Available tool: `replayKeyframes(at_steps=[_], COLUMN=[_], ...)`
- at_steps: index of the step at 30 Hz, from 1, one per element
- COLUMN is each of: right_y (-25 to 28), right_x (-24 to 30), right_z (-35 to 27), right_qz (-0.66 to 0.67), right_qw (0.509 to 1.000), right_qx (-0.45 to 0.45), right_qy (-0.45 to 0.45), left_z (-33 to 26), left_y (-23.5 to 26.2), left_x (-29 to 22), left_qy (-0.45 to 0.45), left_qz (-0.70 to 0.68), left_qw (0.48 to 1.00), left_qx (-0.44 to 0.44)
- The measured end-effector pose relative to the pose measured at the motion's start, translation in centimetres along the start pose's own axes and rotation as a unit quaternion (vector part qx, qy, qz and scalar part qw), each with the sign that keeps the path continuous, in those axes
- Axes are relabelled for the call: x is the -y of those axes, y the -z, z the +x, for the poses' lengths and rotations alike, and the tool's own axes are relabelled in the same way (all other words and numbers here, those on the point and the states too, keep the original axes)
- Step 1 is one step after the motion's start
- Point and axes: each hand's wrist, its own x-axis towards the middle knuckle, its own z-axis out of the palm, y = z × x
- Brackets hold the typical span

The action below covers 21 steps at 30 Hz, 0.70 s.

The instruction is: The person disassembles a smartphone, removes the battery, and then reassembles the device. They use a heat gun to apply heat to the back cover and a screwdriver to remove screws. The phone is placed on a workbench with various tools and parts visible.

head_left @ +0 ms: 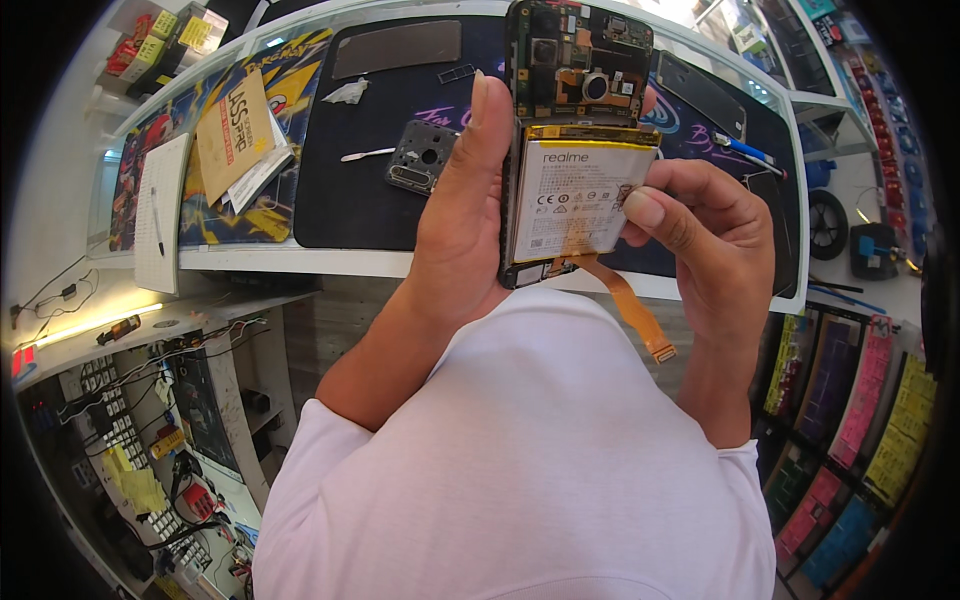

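Observation:
An opened smartphone (580, 75) with its back cover off is held upright in front of my chest. My left hand (455, 225) is closed around its left side, thumb pointing up along the edge. The bare circuit board and camera parts show in the upper half. Below them sits a silver-white battery (570, 195) with a yellow strip along its top. My right hand (715, 230) pinches the battery's right edge between thumb and fingers. From the phone's lower end an orange flex cable (630, 305) hangs loose, its connector over my white shirt.
On the dark mat (345, 170) lie a phone back plate (397, 50), a black phone part (422, 157), a white stick tool (368, 154) and a blue pen-like tool (743, 150). A notepad (160, 220) with a pen and a brown envelope (240, 135) lie left. Shelves flank me.

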Motion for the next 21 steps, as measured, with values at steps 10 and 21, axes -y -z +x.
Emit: replayKeyframes(at_steps=[10, 21], right_y=[0.06, -0.29], right_x=[-0.19, -0.32], right_z=[0.08, 0.44], right_qz=[-0.005, 0.005], right_qw=[1.0, 1.0], right_qx=[0.003, 0.0], right_qy=[-0.007, -0.003], left_z=[-0.17, 0.01], left_y=[0.34, 0.32], left_x=[0.07, -0.27], left_qy=[0.018, 0.015], left_qz=[0.051, 0.087], left_qw=[0.999, 0.996], left_qx=[-0.002, 0.023])
